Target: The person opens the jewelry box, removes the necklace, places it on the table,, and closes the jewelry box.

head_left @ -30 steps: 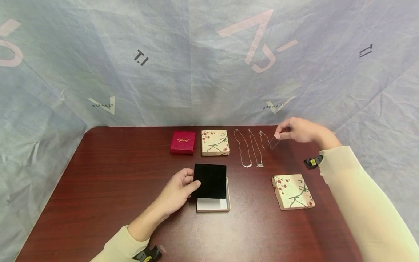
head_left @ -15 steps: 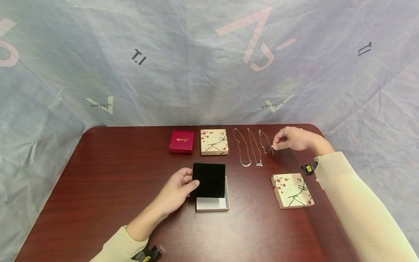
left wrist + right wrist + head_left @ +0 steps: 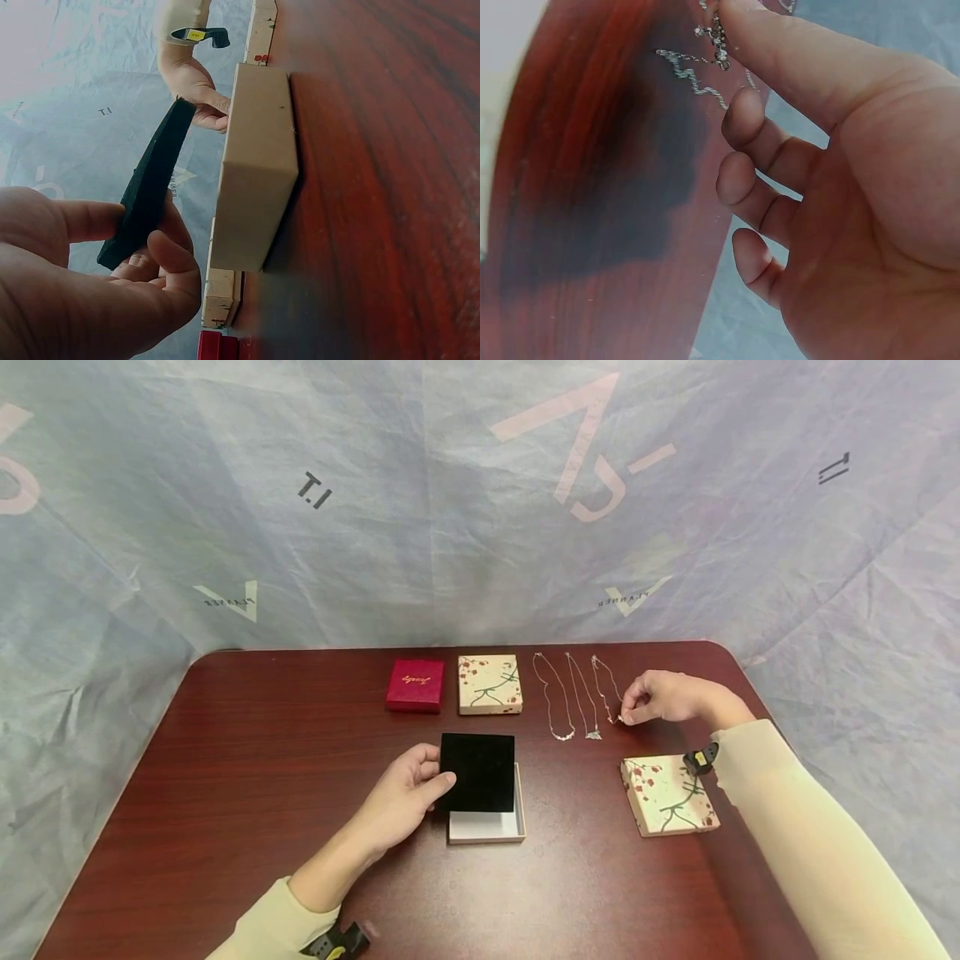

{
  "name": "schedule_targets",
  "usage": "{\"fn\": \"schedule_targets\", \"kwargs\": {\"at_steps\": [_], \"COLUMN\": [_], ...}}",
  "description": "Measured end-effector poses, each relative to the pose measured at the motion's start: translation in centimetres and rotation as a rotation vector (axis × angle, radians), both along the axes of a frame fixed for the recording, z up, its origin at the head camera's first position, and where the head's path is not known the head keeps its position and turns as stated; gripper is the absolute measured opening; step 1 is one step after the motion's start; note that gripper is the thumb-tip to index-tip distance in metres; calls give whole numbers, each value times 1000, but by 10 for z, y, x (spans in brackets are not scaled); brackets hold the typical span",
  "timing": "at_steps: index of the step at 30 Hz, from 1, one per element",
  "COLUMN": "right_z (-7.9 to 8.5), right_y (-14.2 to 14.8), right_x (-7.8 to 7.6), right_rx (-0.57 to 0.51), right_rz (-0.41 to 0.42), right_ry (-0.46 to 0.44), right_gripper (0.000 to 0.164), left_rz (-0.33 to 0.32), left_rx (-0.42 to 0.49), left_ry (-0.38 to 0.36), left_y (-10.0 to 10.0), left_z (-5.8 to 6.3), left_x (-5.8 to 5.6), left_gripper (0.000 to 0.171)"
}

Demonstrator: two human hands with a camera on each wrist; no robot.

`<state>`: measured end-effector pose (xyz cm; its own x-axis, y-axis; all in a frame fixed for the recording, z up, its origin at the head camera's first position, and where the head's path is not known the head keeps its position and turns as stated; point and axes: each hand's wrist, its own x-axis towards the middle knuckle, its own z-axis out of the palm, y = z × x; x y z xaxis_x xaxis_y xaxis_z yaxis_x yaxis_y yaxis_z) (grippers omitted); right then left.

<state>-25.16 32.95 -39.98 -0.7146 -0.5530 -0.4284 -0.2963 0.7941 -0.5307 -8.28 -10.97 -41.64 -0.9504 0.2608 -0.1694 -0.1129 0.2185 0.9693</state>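
Note:
In the head view my left hand [image 3: 405, 793] pinches a black square pad [image 3: 478, 772] by its left edge. The pad is above an uncovered box base [image 3: 487, 839] with a white inside; the left wrist view shows the pad [image 3: 150, 184] tilted and apart from the base [image 3: 259, 150]. At the right my right hand [image 3: 663, 697] pinches the lower end of a thin silver necklace [image 3: 602, 685], whose chain runs up along the table. Small sparkling stones on the necklace [image 3: 718, 49] show at the thumb tip in the right wrist view.
Two more necklaces, one with a curved bar [image 3: 564, 737] and one with a pendant [image 3: 593, 734], lie beside it. A floral lid [image 3: 671, 797] lies near my right forearm. A floral box [image 3: 490, 685] and a red box [image 3: 415, 685] stand along the back of the table [image 3: 262, 777].
My right hand has come down and toward me, drawing the necklace's lower end with it, so the chain lies straighter on the table. My left hand and the pad have stayed in place.

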Motion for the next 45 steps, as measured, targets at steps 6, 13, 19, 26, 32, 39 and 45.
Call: {"fn": "schedule_targets", "kwargs": {"at_steps": [6,13,19,26,32,39,45], "right_z": [-7,-11,-15,-17,-18,-13,-7], "right_y": [0,-3,-3,-3,-2,1,0], "right_x": [3,7,9,11,12,14,15], "right_rx": [13,44,54,48,40,11,-13], "right_rz": [16,8,-7,-34,-43,-62,-78], "right_ry": [-4,28,51,49,55,76,165], "right_gripper": [7,8,10,11,10,11,17], "left_rz": [14,8,0,-12,-12,-22,-23], "left_rx": [-3,-3,6,11,11,16,18], "left_ry": [-8,-6,-2,4,2,6,4], "left_y": [0,0,0,0,0,0,0], "left_z": [1,2,2,0,0,0,0], "left_x": [0,-1,-1,-1,0,1,1], "left_gripper": [27,26,26,28,29,30,31]}}
